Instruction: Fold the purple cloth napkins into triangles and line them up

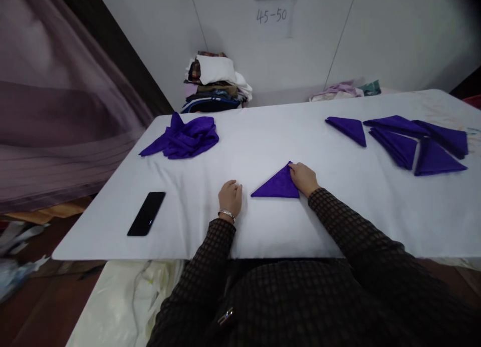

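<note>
A purple napkin [276, 185] folded into a triangle lies on the white table [263, 136] right in front of me. My right hand [303, 178] rests on its right edge, fingers pinching the cloth near the top corner. My left hand [230, 197], with a bracelet on the wrist, sits on the bare tabletop just left of the napkin, fingers curled and holding nothing. A crumpled heap of purple napkins [184, 136] lies at the far left. Several folded purple triangles [406, 139] are laid out at the far right.
A black phone [146, 213] lies flat near the table's front left edge. Behind the table, a stack of folded clothes [216, 81] stands against the white wall, and more fabric [343, 90] lies further right. A mauve curtain [56, 101] hangs at the left.
</note>
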Demonstrator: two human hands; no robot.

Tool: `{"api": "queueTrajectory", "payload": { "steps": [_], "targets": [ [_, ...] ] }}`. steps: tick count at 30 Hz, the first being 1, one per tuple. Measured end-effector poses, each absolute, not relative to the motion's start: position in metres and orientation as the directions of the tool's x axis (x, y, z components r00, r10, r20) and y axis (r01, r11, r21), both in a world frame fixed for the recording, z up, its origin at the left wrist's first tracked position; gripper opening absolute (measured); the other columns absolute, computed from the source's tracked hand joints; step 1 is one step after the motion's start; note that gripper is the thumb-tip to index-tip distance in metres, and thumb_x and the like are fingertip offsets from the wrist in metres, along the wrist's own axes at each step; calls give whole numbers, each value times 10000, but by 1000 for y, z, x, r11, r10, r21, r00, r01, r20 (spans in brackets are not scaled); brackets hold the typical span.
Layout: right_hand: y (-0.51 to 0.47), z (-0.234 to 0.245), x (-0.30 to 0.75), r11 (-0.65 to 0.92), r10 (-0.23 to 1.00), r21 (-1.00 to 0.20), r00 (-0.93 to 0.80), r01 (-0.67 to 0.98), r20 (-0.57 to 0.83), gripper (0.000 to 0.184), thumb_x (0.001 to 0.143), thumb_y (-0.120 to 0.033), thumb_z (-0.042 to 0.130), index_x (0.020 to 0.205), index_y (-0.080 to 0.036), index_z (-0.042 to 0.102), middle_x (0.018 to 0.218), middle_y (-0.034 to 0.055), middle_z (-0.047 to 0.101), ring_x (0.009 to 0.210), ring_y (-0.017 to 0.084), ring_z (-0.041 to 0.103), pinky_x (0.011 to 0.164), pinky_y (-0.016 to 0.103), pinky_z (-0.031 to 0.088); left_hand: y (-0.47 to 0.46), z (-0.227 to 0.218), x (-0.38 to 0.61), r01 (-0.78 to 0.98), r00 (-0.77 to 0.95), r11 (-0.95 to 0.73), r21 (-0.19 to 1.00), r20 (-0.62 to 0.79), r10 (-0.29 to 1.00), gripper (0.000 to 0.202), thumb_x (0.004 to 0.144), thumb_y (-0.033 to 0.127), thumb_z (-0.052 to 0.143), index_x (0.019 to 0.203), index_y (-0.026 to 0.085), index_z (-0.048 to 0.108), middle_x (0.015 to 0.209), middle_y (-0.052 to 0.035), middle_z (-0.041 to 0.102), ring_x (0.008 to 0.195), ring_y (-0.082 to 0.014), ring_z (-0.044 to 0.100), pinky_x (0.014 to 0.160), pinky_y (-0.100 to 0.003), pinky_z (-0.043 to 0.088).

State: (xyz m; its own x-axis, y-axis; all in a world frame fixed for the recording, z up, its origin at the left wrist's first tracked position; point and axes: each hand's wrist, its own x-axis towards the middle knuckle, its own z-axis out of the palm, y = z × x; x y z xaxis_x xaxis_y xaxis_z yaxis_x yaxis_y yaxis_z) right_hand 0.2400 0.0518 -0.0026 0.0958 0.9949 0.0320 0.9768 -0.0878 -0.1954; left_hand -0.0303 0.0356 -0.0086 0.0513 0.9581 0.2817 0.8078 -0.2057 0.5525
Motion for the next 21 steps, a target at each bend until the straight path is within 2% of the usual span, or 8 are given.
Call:
{"api": "queueTrajectory", "payload": {
  "steps": [3,6,12,16,21],
  "targets": [
    [52,-5,241,-73,995,-197,84,978,45,354,968,-250,331,1216,-209,581,1078,108,629,985,210,577,766,280,420,31,2,-20,766,82,-282,577,347,934,200,871,259,456,748,203,602,1042,-82,650,1040,-199,581,941,-367,440],
    [52,-5,242,-67,996,-191,78,979,49,353,969,-262,332,1210,-209,584,1051,107,633,961,216,585,742,282,422,24,6,-6,747,174,-348,567,339,924,103,844,262,527,825,212,615,1018,-55,650,1014,-191,584,938,-361,437],
    [51,-6,242,-60,996,-206,73,977,54,352,965,-255,343,1223,-210,578,1063,103,634,988,212,570,767,276,419,12,-11,-13,804,135,-233,546,214,967,83,712,214,670,781,223,625,1018,-49,634,1011,-220,579,921,-379,448],
    [51,-7,242,-66,996,-226,78,972,44,356,968,-248,336,1220,-204,583,1070,111,630,990,219,569,779,289,418,12,-17,-19,796,138,-242,555,223,965,54,714,176,643,741,221,633,1028,-46,641,1013,-216,584,939,-379,447],
    [51,-7,242,-59,996,-245,74,968,55,346,965,-252,350,1217,-206,582,1078,108,627,995,220,568,778,288,417,16,-20,-17,777,141,-258,574,240,960,69,721,176,625,775,212,651,1051,-53,637,1023,-216,588,946,-384,456]
  ]
}}
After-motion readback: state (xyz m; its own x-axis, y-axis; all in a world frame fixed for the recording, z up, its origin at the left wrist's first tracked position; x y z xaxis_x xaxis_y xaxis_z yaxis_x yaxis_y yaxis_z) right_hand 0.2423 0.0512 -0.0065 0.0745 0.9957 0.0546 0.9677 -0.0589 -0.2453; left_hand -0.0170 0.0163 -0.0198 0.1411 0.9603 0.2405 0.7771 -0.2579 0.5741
